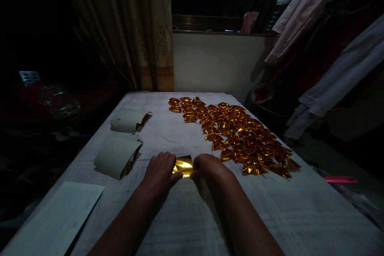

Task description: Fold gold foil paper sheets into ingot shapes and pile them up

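Between my two hands, a shiny gold foil sheet (183,167) lies low over the cloth-covered table. My left hand (160,171) is closed on its left edge, thumb at the near side. At the opposite edge, my right hand (208,167) pinches the foil with curled fingers. To the right of my hands spreads a pile of folded gold foil pieces (240,132), several of them overlapping. Two curved grey-white card sheets, one farther (127,120) and one nearer (115,156), rest left of my hands.
A flat pale sheet or board (60,216) lies at the table's near left. Behind the table (192,228) are a patterned curtain (150,28) and a windowsill with a pink cup (249,22). Clothes (345,68) hang at the right, above a pink handle (340,179).
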A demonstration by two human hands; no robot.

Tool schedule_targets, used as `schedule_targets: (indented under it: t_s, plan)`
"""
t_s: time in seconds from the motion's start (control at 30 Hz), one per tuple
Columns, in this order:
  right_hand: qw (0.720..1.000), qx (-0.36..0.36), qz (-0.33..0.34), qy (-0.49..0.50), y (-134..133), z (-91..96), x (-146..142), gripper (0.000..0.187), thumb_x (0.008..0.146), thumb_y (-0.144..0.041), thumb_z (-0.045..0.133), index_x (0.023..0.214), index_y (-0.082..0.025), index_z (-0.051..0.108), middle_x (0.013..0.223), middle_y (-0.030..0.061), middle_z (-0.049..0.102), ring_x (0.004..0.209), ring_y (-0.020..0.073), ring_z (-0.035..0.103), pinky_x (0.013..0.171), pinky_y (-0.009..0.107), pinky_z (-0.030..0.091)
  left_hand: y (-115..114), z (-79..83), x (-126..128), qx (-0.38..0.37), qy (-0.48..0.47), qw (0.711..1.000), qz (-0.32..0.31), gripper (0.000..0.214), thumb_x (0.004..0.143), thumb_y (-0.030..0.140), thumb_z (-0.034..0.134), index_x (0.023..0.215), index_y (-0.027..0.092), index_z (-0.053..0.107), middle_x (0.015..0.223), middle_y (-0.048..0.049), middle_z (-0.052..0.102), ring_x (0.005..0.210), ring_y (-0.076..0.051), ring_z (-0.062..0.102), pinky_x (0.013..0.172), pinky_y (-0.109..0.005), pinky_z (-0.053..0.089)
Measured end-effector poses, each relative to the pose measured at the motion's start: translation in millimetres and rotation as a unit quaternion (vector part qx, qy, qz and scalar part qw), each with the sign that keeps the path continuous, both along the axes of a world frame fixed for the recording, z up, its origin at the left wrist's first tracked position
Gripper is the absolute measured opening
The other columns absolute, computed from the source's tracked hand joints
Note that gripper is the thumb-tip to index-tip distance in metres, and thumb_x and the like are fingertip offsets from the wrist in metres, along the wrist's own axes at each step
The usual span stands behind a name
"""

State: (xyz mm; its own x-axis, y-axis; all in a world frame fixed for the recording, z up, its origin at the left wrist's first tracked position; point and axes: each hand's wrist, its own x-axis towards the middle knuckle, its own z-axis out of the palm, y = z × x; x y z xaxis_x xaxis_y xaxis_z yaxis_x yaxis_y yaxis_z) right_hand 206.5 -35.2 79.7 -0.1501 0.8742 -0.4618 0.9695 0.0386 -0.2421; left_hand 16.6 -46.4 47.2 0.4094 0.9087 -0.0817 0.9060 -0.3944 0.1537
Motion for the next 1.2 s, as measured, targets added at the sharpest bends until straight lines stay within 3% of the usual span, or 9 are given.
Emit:
schedule_targets:
  t_s: [0.2,0.33,0.5,0.87,1.2]
  plan:
    - [0.998,0.043,0.024,0.032,2.0,-7.9,-6.9,0.025,0.083,-0.036,0.070,0.105,-0.028,0.078,0.102,0.0028,0.078,0.092,0.0196,0.070,0.068,0.023,0.044,0.9,-1.9,0.4,0.007,0.001,1.000,-0.002,0.032,0.089,0.043,0.064,0.109,0.018,0.059,0.112,-0.0103,0.063,0.109,-0.031,0.055,0.087,-0.042,0.040]
    - [0.998,0.028,0.042,0.028,2.4,-10.7,-16.8,0.024,0.080,-0.038,0.074,0.102,-0.029,0.079,0.101,0.0023,0.078,0.092,0.0210,0.071,0.068,0.024,0.044,0.8,-1.2,0.3,0.011,0.001,1.000,-0.004,0.031,0.089,0.044,0.062,0.108,0.019,0.060,0.110,-0.0105,0.063,0.108,-0.032,0.056,0.086,-0.041,0.040]
    - [1.000,-0.001,0.015,-0.008,1.5,-5.4,-11.6,0.029,0.076,-0.044,0.078,0.101,-0.028,0.080,0.103,0.0062,0.078,0.096,0.0258,0.072,0.069,0.026,0.047,1.4,0.7,-0.4,0.008,0.003,1.000,-0.007,0.032,0.088,0.043,0.064,0.108,0.019,0.060,0.110,-0.0101,0.064,0.108,-0.031,0.056,0.087,-0.042,0.040]
    - [0.999,-0.037,-0.019,-0.010,1.5,0.6,-4.5,0.027,0.074,-0.039,0.081,0.098,-0.027,0.080,0.101,0.0044,0.078,0.093,0.0218,0.072,0.069,0.024,0.047,-8.2,-5.6,15.8,0.047,0.020,0.998,0.045,0.048,0.086,0.059,0.063,0.107,0.017,0.061,0.109,-0.0132,0.063,0.108,-0.034,0.055,0.087,-0.045,0.039]
    - [0.999,-0.037,-0.026,0.007,0.8,0.6,-1.7,0.022,0.074,-0.038,0.081,0.093,-0.027,0.080,0.094,0.0021,0.078,0.087,0.0194,0.071,0.066,0.023,0.045,-2.5,-15.1,-15.3,-0.002,-0.081,0.997,0.012,0.034,0.087,0.038,0.062,0.117,0.023,0.061,0.115,-0.0073,0.063,0.111,-0.029,0.053,0.094,-0.041,0.037]
